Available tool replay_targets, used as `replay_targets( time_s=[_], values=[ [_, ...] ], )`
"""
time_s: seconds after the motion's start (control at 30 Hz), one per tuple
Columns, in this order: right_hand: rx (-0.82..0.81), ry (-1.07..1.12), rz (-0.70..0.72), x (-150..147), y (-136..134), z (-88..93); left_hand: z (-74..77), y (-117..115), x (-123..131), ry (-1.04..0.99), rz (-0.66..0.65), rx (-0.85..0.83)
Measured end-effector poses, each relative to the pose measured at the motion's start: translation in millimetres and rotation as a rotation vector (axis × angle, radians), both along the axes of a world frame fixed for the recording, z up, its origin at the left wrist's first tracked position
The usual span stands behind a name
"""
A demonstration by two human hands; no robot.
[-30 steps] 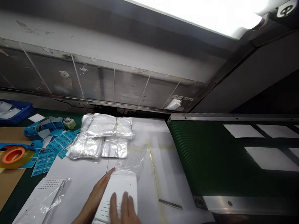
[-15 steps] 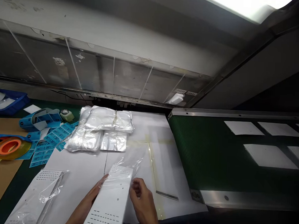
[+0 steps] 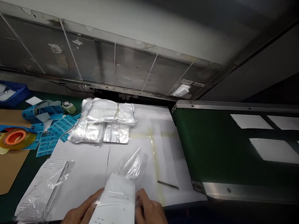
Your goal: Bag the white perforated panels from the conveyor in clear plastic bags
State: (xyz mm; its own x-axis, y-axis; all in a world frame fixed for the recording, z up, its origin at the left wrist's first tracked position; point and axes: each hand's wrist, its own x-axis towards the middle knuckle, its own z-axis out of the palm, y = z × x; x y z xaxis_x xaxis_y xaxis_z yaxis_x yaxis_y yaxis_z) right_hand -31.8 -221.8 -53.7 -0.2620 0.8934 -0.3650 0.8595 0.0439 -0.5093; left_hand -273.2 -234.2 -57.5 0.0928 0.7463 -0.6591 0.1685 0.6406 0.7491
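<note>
Head view: hands point(image 3: 80, 210) point(image 3: 150, 215) at white panel's point(image 3: 115, 207) side edges, conveyor point(image 3: 200, 151) further right

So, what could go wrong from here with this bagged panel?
The white perforated panel seems steadied only at its sides by the left hand and right hand, so it might slip inside the clear plastic bag. The bag's loose, bunched end could catch on the panel's corners and tear. The thin metal strip lying nearby could also scratch the film if the bag drags across it.
</note>
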Motion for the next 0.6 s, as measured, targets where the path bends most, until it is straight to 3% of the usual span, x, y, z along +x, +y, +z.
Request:
replay_targets(
  time_s=[0.17, 0.27, 0.37, 0.47, 0.6],
  values=[
    [0.151, 0.101, -0.125, -9, -5, -21.0, -9.8, 7, 12, -0.068, 0.121, 0.000],
    [0.044, 0.175, -0.190, -6, -5, -25.0, -9.0, 8, 12, 0.026, 0.122, 0.058],
    [-0.062, 0.196, -0.187, 1, 1, -11.0, -2.3, 4, 6, 0.143, -0.033, 0.080],
    [-0.078, 0.167, -0.147, 4, 10, 11.7, 7.1, 5, 0, 0.105, -0.219, 0.064],
    [-0.061, -0.042, 0.019, 2, 21, 34.8, 20.9, 17, -2, 0.152, -0.382, 0.108]
  ],
)
